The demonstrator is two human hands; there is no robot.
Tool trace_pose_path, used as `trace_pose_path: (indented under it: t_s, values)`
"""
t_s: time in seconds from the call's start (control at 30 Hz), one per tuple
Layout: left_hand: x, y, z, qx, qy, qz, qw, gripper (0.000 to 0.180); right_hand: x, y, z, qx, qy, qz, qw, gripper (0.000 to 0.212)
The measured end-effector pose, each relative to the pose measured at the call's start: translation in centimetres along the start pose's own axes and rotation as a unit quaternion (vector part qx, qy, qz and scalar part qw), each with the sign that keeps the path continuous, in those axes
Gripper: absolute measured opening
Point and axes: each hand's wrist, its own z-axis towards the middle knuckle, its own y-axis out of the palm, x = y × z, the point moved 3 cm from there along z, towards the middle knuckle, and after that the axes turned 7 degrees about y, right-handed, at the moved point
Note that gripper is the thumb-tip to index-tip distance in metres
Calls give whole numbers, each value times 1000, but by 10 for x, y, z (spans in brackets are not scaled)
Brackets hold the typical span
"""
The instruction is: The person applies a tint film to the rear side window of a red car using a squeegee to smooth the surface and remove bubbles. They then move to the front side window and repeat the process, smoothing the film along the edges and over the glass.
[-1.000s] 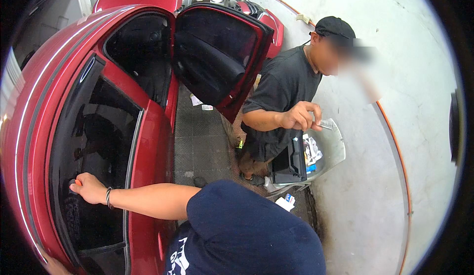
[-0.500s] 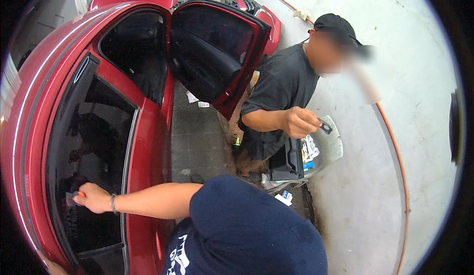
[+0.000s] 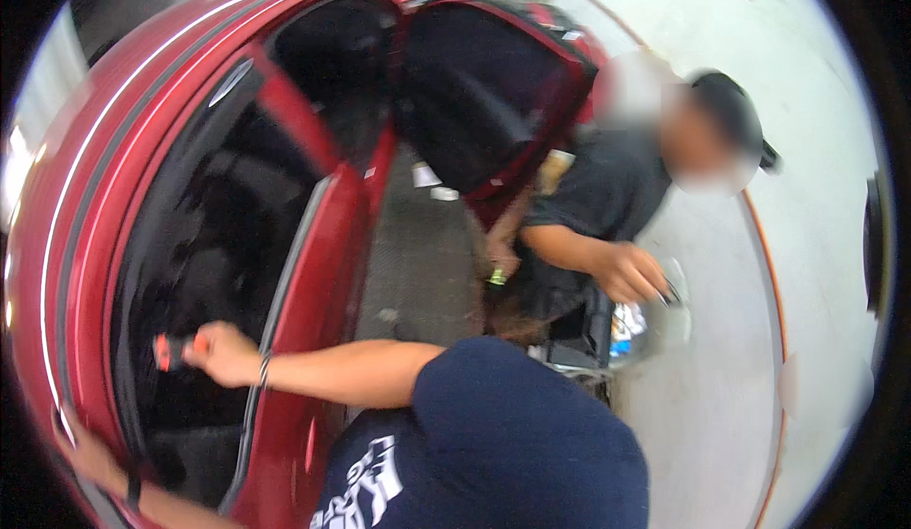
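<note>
My right hand (image 3: 226, 353), with a bracelet at the wrist, grips a small orange-and-black scraper (image 3: 175, 352) over the dark side window (image 3: 228, 244) of a red car (image 3: 332, 320). Motion blur hides whether the blade touches the glass. At the lower left, my left hand (image 3: 93, 448) lies open against the red edge of the roof, its fingers stretched out and blurred.
A co-worker in a dark T-shirt (image 3: 598, 187) and cap stands right of the car, holding a small dark object (image 3: 670, 294). Beyond, another car door (image 3: 489, 102) hangs open. A black bin (image 3: 581, 334) with packets stands by the pale wall (image 3: 707, 415).
The view has shifted, so the car and co-worker sit farther right. More of my left hand and forearm shows at the roof edge. The scraper's orange end is now visible.
</note>
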Motion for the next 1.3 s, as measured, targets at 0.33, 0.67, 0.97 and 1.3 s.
trace_pose_path:
  t_s: [0.33,0.67,0.97,1.3]
  values:
    - [98,-6,1,75,-16,-71,994,40,16,-3,5,-15,65,73,995,37]
    - [91,-7,-6,94,-3,-74,993,42,5,22,-15,-15,65,110,992,39]
    - [89,-12,-8,89,-21,-67,994,44,-9,37,-29,-28,31,33,999,41]
    - [95,-14,-7,100,-11,-50,994,43,20,63,-40,-56,85,73,992,37]
